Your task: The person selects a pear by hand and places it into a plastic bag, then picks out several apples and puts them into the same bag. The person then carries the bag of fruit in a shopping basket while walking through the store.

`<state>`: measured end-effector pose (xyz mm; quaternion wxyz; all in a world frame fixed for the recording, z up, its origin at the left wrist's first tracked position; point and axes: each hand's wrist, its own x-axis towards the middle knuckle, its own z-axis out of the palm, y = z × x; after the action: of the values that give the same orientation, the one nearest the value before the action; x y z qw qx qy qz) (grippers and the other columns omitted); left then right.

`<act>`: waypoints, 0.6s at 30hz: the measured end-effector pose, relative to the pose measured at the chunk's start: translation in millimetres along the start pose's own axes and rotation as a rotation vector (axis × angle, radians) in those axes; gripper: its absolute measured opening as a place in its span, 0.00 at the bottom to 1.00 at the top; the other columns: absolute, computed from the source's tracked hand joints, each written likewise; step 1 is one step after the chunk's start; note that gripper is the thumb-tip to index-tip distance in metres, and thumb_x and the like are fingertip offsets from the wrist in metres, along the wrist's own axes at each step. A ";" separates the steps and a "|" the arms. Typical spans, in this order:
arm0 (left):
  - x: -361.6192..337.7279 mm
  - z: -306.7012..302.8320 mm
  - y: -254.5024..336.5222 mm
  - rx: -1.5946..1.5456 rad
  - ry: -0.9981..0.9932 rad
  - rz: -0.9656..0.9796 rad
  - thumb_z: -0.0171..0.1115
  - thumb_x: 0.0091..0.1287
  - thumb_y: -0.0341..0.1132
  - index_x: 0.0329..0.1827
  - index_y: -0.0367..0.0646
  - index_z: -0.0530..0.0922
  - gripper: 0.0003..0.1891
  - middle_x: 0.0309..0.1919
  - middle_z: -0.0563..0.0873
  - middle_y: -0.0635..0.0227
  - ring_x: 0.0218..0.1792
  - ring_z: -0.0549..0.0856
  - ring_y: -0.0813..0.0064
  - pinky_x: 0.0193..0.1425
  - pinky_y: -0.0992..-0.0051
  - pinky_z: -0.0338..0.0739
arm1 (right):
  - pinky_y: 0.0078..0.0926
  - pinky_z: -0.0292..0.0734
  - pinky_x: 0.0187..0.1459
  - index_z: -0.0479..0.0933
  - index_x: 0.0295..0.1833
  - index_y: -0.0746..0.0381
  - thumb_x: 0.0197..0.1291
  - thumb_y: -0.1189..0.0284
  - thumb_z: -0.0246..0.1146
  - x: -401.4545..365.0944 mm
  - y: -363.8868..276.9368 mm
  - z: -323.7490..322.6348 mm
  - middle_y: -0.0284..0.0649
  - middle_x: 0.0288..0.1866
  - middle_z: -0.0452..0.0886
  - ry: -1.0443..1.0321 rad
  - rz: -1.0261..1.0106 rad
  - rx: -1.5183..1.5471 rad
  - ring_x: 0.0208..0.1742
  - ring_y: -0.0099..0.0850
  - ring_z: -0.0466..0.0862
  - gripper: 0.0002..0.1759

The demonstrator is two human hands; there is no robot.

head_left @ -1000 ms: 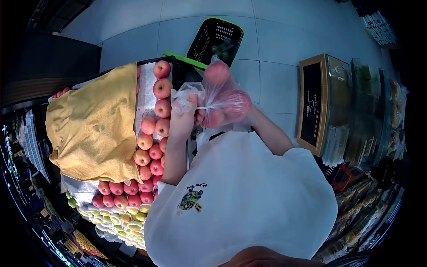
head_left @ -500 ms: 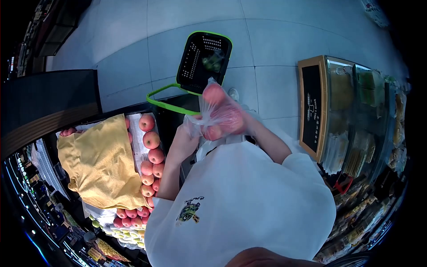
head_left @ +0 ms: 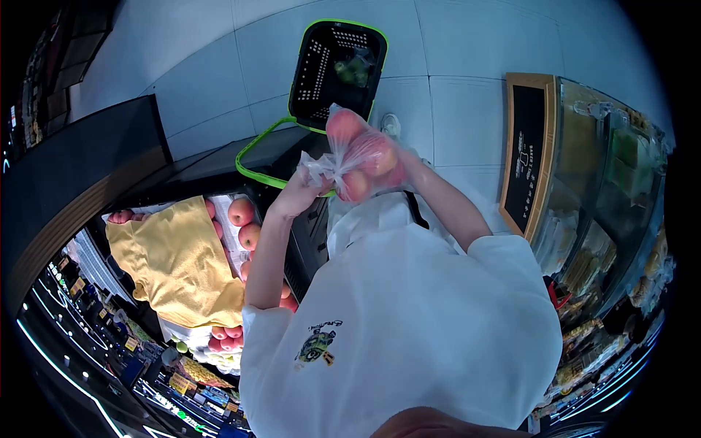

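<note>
A clear plastic bag of apples (head_left: pixel 365 157) hangs in front of my white shirt, several red apples showing through it. My left hand (head_left: pixel 298 193) is closed on the gathered neck of the bag, at its left side. At the right side, my right hand (head_left: pixel 407 169) holds the filled part of the bag; its fingers are mostly hidden by the apples. Beyond the bag is a black shopping basket (head_left: pixel 310 86) with a green rim and a raised green handle. A bag of green produce (head_left: pixel 354 69) lies inside the basket.
To my left, a fruit display holds loose apples (head_left: pixel 241 212), partly covered by a yellow cloth (head_left: pixel 179 263). A wood-framed display case (head_left: pixel 511 157) with packaged goods stands on my right. My shoe (head_left: pixel 391 125) shows on the tiled floor.
The view has shifted, so the basket appears higher and the display case farther right. Both hands keep hold of the bag, and its gathered neck shows more clearly by my left hand.
</note>
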<state>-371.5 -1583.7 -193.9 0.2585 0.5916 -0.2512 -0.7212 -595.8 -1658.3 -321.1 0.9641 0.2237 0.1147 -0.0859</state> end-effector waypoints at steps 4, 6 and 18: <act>36.3 -14.8 9.0 -0.096 -0.141 -0.008 0.62 0.76 0.30 0.58 0.43 0.79 0.10 0.35 0.77 0.78 0.31 0.70 0.85 0.36 0.78 0.65 | 0.43 0.70 0.77 0.68 0.76 0.59 0.79 0.52 0.53 28.0 -2.0 -75.1 0.41 0.72 0.77 -0.034 -0.193 -0.181 0.73 0.35 0.78 0.30; 56.6 -17.4 16.4 -0.025 -0.125 -0.011 0.62 0.77 0.31 0.58 0.43 0.79 0.10 0.35 0.78 0.78 0.31 0.71 0.86 0.35 0.78 0.65 | 0.41 0.71 0.77 0.64 0.79 0.59 0.79 0.66 0.56 61.5 2.8 -177.2 0.39 0.78 0.71 0.051 -0.416 -0.586 0.75 0.34 0.75 0.27; 301.7 -162.6 -135.5 0.168 0.066 -0.180 0.60 0.78 0.30 0.49 0.41 0.79 0.03 0.33 0.79 0.76 0.28 0.73 0.85 0.32 0.80 0.66 | 0.48 0.80 0.49 0.84 0.47 0.59 0.78 0.50 0.50 115.6 104.9 -95.5 0.51 0.43 0.87 0.303 -0.092 -1.779 0.48 0.54 0.86 0.26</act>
<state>-272.0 -1694.8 -531.0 0.1501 0.6549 -0.2480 -0.6979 -479.7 -1535.6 -391.3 0.7511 -0.6005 0.2732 0.0265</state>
